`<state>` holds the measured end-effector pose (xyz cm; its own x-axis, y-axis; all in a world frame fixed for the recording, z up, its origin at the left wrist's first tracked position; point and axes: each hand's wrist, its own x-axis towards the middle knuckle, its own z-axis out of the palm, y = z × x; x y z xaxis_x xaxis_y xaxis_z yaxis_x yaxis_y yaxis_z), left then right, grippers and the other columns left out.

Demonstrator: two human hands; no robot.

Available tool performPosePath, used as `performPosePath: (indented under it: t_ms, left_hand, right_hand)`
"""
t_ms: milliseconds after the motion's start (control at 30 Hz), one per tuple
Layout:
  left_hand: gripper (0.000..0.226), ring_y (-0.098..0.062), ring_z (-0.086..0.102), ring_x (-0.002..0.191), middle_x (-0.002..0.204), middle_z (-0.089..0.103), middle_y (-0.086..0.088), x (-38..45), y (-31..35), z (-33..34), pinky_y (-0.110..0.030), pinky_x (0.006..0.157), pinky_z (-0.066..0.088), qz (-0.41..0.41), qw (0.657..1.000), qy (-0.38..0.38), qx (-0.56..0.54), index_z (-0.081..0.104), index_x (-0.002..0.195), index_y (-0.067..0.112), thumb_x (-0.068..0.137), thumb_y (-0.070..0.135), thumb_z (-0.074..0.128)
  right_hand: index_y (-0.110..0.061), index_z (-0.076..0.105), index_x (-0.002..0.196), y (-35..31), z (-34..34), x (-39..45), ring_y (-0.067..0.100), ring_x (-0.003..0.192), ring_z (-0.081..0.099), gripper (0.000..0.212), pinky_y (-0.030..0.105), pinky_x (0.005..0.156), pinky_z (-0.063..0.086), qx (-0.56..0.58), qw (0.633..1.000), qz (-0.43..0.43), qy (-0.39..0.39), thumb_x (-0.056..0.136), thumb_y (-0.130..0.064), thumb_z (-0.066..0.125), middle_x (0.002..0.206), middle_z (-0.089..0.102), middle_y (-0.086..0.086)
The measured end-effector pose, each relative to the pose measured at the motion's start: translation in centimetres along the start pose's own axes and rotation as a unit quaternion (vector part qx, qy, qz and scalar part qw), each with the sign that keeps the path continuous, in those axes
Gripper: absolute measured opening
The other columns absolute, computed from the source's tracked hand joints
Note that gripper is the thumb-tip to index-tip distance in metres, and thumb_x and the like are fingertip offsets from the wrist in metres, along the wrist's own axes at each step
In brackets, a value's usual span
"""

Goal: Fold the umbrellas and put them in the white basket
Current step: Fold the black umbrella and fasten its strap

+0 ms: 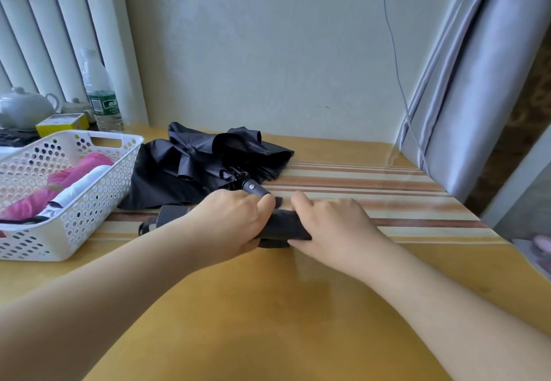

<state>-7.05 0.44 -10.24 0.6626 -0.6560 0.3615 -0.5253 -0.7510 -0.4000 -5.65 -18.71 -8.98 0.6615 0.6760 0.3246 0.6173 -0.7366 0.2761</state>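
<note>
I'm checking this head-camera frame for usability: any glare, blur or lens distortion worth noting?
Head view: wide-angle bending bows the curtain at the right edge; soft daylight, with sheen on the glossy table; the rolled dark umbrella under both hands is slightly smeared; the bottle looks soft.

A clear water bottle stands at the tabletop's far left. Beside the bottle sit a white teapot and a yellow box.
</note>
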Motion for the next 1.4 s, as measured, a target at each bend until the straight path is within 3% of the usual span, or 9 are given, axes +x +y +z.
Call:
performPosePath:
  t_ms: [200, 367, 500, 667, 800, 967, 1100, 1267, 1400]
  left_hand:
    - [0.023, -0.020, 0.054, 0.055, 0.067, 0.055, 0.001, -1.0, -0.7, 0.0, -0.029, 0.040, 0.042, -0.033, 0.996, 0.062, -0.053, 0.042, 0.089, 0.014, 0.080, 0.028, 0.058]
    - [0.038, -0.012, 0.060, 0.089, 0.097, 0.065, 0.011, -0.6, -2.0, -1.8, -0.029, 0.080, 0.049, -0.159, 0.953, -0.171, -0.190, 0.053, 0.117, 0.032, 0.082, 0.046, 0.062]
    - [0.035, -0.015, 0.061, 0.089, 0.099, 0.064, 0.009, -1.1, -1.9, -1.2, -0.028, 0.077, 0.047, -0.140, 0.973, -0.133, -0.127, 0.051, 0.115, 0.025, 0.087, 0.044, 0.057]
    - [0.044, -0.016, 0.056, 0.048, 0.063, 0.057, 0.007, -2.1, -1.4, 0.2, -0.023, 0.039, 0.039, 0.015, 0.999, 0.033, -0.027, 0.061, 0.077, 0.016, 0.043, 0.029, 0.086]
    - [0.036, -0.012, 0.061, 0.062, 0.073, 0.060, 0.011, -2.1, -0.8, -0.6, -0.021, 0.050, 0.040, -0.039, 0.994, 0.003, -0.106, 0.062, 0.089, 0.020, 0.059, 0.032, 0.078]
    - [0.025, -0.006, 0.049, 0.066, 0.074, 0.049, 0.015, -1.4, -1.4, -1.8, -0.015, 0.057, 0.035, -0.162, 0.939, -0.198, -0.229, 0.040, 0.089, 0.036, 0.080, 0.039, 0.064]
    - [0.025, -0.010, 0.056, 0.073, 0.072, 0.046, 0.018, -2.0, -1.1, -1.3, -0.022, 0.059, 0.032, -0.154, 0.972, -0.109, -0.143, 0.045, 0.096, 0.029, 0.082, 0.038, 0.063]
    - [0.041, -0.019, 0.053, 0.046, 0.060, 0.055, 0.002, -2.8, -1.0, 0.2, -0.024, 0.039, 0.034, -0.036, 0.998, 0.040, -0.018, 0.059, 0.074, 0.012, 0.041, 0.014, 0.085]
    - [0.050, -0.018, 0.058, 0.053, 0.068, 0.059, 0.003, -3.6, -0.9, 1.1, -0.025, 0.039, 0.042, -0.072, 0.997, 0.019, -0.023, 0.063, 0.080, 0.014, 0.042, 0.033, 0.089]
  right_hand:
    - [-0.026, 0.047, 0.112, 0.6, -1.9, 1.5, 0.022, 0.100, 0.059, 0.035, 0.032, 0.066, 0.035, 0.089, 0.992, 0.013, -0.091, 0.088, -0.048, 0.059, 0.106, 0.063, -0.005]
    - [-0.017, 0.060, 0.079, 0.2, 0.3, 0.9, 0.018, 0.051, 0.059, 0.059, 0.021, 0.045, 0.021, -0.051, 0.992, -0.062, 0.096, 0.034, -0.034, 0.094, 0.058, 0.057, -0.006]
    - [-0.020, 0.060, 0.096, -0.4, 0.1, 0.9, 0.018, 0.069, 0.064, 0.061, 0.024, 0.049, 0.033, -0.023, 0.996, -0.038, 0.080, 0.050, -0.047, 0.090, 0.076, 0.064, -0.007]
    - [-0.025, 0.058, 0.095, 0.3, -2.5, 1.5, 0.014, 0.078, 0.062, 0.039, 0.032, 0.067, 0.051, 0.274, 0.922, 0.053, -0.269, 0.073, -0.052, 0.075, 0.088, 0.066, -0.006]
    - [-0.025, 0.057, 0.096, -0.2, -2.5, 1.2, 0.016, 0.080, 0.060, 0.036, 0.031, 0.064, 0.046, 0.221, 0.945, 0.050, -0.234, 0.076, -0.051, 0.072, 0.089, 0.064, -0.007]
    - [-0.025, 0.043, 0.107, -1.0, -1.4, 0.6, 0.025, 0.097, 0.060, 0.043, 0.033, 0.065, 0.032, 0.031, 0.994, -0.022, -0.099, 0.086, -0.060, 0.058, 0.106, 0.063, -0.004]
    - [-0.025, 0.047, 0.108, -0.6, -2.0, 1.0, 0.019, 0.095, 0.059, 0.050, 0.032, 0.065, 0.039, 0.059, 0.989, -0.003, -0.136, 0.080, -0.063, 0.062, 0.103, 0.061, -0.009]
    - [-0.018, 0.059, 0.090, 1.5, -2.0, 1.8, 0.014, 0.068, 0.061, 0.037, 0.032, 0.062, 0.051, 0.329, 0.879, 0.076, -0.336, 0.071, -0.043, 0.079, 0.078, 0.066, -0.002]
    - [-0.020, 0.056, 0.087, 0.5, -1.9, 1.6, 0.021, 0.071, 0.059, 0.027, 0.028, 0.056, 0.043, 0.247, 0.934, 0.043, -0.253, 0.076, -0.038, 0.073, 0.077, 0.062, -0.002]
